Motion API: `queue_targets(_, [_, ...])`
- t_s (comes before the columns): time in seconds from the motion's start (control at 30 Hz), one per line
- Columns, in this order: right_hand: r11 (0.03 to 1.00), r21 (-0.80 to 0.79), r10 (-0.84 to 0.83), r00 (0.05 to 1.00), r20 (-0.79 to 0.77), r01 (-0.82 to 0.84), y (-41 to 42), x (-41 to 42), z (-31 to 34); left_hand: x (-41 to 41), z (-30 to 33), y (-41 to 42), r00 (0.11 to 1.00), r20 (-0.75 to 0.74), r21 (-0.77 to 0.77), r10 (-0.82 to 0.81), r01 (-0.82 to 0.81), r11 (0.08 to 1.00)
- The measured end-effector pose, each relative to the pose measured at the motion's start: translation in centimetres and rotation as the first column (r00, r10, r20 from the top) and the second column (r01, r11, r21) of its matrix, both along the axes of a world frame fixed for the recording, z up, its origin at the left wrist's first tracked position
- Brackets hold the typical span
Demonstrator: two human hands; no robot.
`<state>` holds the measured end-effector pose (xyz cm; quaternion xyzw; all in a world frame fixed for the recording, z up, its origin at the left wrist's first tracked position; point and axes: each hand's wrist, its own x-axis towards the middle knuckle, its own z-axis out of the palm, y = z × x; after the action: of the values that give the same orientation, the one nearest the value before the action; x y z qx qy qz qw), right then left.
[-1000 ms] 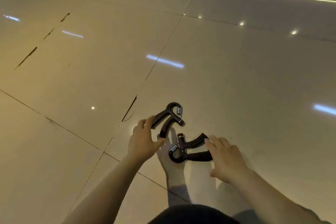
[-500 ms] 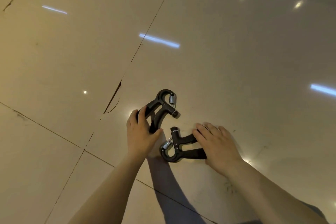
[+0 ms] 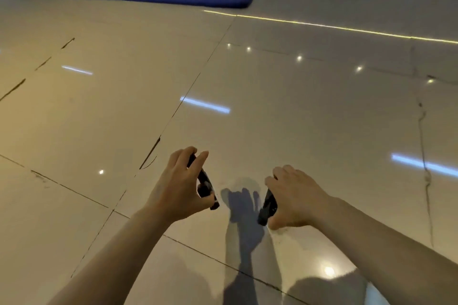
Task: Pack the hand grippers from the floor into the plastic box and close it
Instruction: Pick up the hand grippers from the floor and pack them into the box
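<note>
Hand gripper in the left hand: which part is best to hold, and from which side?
Hold the left hand gripper by its long black handle, coming from its left as the left hand does. The handle runs slanted away from the person, so fingers and thumb wrap across it. The spring end is hidden.

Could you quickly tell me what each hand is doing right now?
Left hand: holding a black hand gripper.
Right hand: holding the other gripper.
</note>
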<state>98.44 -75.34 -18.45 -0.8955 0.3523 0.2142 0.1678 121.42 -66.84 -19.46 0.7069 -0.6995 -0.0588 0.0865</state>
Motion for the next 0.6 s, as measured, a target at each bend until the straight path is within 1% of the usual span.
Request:
queue_targets(0.07, [0.999,-0.043,-0.025,1.0,0.005,0.025,1.6,-2.8,4.3,-2.6,3.8,1.7,1.0,0.006,-0.069,-0.015,0.015,0.997])
queue_targets(0.13, [0.993,-0.096,-0.069,0.996,0.051,0.074,3.8,-6.0,8.9,-5.8,8.3,3.8,0.999,-0.018,-0.16,-0.042,0.039,0.986])
queue_targets(0.2, [0.976,-0.151,-0.137,0.982,0.128,0.156,6.8,-9.4,13.3,-9.5,12.8,6.0,0.995,-0.042,-0.25,-0.093,0.08,0.965])
queue_targets(0.27, [0.947,-0.193,-0.21,0.949,0.235,0.257,10.3,-12.9,17.3,-13.3,17.2,8.8,0.989,-0.047,-0.345,-0.14,0.115,0.931])
queue_targets(0.33, [0.908,-0.178,-0.299,0.885,0.358,0.379,14.0,-16.5,20.4,-17.2,21.0,12.1,0.982,-0.037,-0.435,-0.184,0.149,0.888])
queue_targets(0.43, [0.837,-0.116,-0.399,0.741,0.539,0.535,20.1,-22.8,23.9,-23.7,24.7,17.6,0.971,-0.087,-0.529,-0.225,0.146,0.836])
queue_targets(0.5, [0.792,-0.103,-0.415,0.655,0.632,0.601,24.6,-27.4,25.8,-28.5,25.9,21.4,0.957,-0.121,-0.55,-0.262,0.155,0.821])
queue_targets(0.6, [0.72,-0.147,-0.391,0.571,0.722,0.678,31.6,-35.5,28.3,-36.5,27.0,26.9,0.943,-0.123,-0.577,-0.308,0.185,0.796])
